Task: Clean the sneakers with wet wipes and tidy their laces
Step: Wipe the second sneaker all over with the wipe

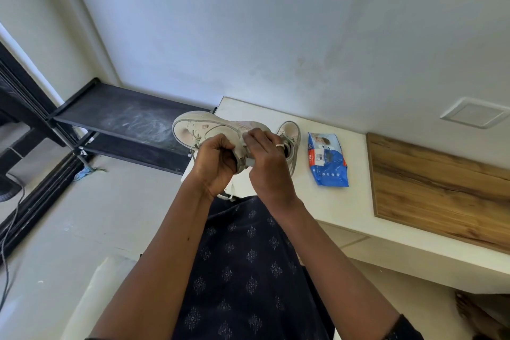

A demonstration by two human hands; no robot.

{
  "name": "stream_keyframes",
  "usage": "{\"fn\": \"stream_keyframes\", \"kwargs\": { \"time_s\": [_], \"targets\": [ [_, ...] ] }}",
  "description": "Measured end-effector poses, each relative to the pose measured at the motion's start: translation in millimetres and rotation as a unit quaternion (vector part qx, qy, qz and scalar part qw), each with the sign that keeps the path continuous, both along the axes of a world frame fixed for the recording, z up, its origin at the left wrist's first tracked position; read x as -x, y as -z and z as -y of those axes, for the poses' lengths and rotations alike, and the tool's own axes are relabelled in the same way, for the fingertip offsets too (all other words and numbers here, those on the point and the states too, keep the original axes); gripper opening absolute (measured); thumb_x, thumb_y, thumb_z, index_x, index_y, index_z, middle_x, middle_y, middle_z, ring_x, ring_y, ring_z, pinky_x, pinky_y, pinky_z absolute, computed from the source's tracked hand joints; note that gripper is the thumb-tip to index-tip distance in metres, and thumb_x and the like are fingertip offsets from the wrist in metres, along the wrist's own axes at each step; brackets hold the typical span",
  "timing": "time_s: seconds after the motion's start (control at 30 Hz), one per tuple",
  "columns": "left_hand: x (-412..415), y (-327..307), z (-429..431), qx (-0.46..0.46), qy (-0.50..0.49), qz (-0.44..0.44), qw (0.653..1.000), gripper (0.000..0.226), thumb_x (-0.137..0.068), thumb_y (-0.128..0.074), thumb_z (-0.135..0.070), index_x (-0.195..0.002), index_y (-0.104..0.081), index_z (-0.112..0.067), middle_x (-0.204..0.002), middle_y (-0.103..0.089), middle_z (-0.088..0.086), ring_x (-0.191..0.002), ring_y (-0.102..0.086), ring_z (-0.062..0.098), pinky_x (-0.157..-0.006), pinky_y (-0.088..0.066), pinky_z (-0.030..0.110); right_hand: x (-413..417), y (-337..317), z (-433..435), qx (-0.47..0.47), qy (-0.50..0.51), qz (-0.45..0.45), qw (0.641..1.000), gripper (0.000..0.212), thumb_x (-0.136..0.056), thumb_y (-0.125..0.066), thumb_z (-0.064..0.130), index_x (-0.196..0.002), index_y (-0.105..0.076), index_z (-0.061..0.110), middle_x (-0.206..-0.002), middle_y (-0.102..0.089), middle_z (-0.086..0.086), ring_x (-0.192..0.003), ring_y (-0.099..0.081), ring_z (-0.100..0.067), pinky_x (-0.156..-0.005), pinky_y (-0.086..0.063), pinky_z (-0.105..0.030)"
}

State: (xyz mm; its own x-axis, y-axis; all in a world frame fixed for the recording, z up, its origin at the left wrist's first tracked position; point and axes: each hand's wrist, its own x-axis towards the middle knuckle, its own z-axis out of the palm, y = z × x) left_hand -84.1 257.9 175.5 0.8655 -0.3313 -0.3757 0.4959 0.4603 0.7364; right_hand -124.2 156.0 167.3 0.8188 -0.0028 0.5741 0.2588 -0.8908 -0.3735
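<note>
Both hands are raised in front of the body, over the left end of the white table (386, 232). By the left hand (214, 167) the heel end of a pale sneaker (204, 128) is gripped, the fingers closed around it, and the shoe is held in the air with its toe pointing to the left and away. A light lace (225, 196) hangs loose under this hand. The right hand (269, 165), with a ring on one finger, is closed on the same sneaker at its collar, and the fingertips are pressed on the upper; whether a wipe is held under them cannot be told.

Just to the right of the hands, the second sneaker (289, 138) is standing on the table near the far edge, partly hidden behind the right hand. Further right, a blue pack of wet wipes (328, 160) is lying flat on the table, apart from the second sneaker. At the right end of the table a wooden board (441, 188) is laid.

On the far left, a black metal shelf rack (121, 116) is seen against the wall, beside the left end of the table.
</note>
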Motion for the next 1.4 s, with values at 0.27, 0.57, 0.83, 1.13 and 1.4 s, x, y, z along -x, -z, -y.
{"fn": "stream_keyframes", "kwargs": {
  "time_s": [0.27,0.57,0.83,1.13,1.4],
  "targets": [
    [-2,5,-5,0.071,0.008,-0.001,0.997,0.035,-0.063,-0.04,-0.007,-0.092,-0.057,0.004,-0.09,-0.059,0.018,-0.078,-0.056,0.027,-0.072,-0.054,0.035,8,10,6,-0.016,0.003,0.032,0.999,0.048,-0.071,-0.039,-0.012,-0.108,-0.068,-0.003,-0.106,-0.068,-0.011,-0.093,-0.061,-0.032,-0.086,-0.046,-0.026],
    [3,2,1,-0.028,0.029,0.021,0.999,0.017,-0.057,-0.043,-0.005,-0.073,-0.048,-0.007,-0.064,-0.05,0.011,-0.051,-0.043,0.025,-0.058,-0.038,0.032,-30,-28,18,0.082,-0.051,-0.052,0.994,0.025,-0.066,-0.066,-0.007,-0.088,-0.073,0.003,-0.076,-0.07,-0.009,-0.067,-0.06,-0.034,-0.064,-0.045,-0.029],
    [2,2,-2,0.017,0.005,0.0,1.0,0.025,-0.078,-0.029,0.0,-0.074,-0.053,-0.002,-0.06,-0.058,0.011,-0.05,-0.052,0.022,-0.058,-0.044,0.03,-13,-10,14,0.05,-0.038,0.026,0.998,0.03,-0.073,-0.053,-0.004,-0.097,-0.07,-0.001,-0.09,-0.069,-0.012,-0.082,-0.06,-0.034,-0.072,-0.052,-0.035],
    [0,0,-5,0.097,-0.006,-0.027,0.995,0.034,-0.084,-0.024,-0.002,-0.096,-0.054,0.007,-0.084,-0.064,0.019,-0.066,-0.063,0.026,-0.058,-0.057,0.032,3,13,20,0.028,-0.035,0.087,0.995,0.034,-0.082,-0.043,-0.003,-0.1,-0.071,-0.001,-0.097,-0.07,-0.011,-0.094,-0.05,-0.023,-0.079,-0.051,-0.035],
    [3,0,1,-0.021,0.008,0.022,1.0,0.016,-0.055,-0.045,-0.006,-0.066,-0.057,-0.003,-0.062,-0.053,0.013,-0.051,-0.047,0.026,-0.058,-0.041,0.033,-23,-30,14,0.089,0.006,-0.037,0.995,0.03,-0.06,-0.069,-0.007,-0.086,-0.074,0.009,-0.079,-0.072,-0.002,-0.079,-0.061,-0.03,-0.069,-0.041,-0.034]
  ]
}}
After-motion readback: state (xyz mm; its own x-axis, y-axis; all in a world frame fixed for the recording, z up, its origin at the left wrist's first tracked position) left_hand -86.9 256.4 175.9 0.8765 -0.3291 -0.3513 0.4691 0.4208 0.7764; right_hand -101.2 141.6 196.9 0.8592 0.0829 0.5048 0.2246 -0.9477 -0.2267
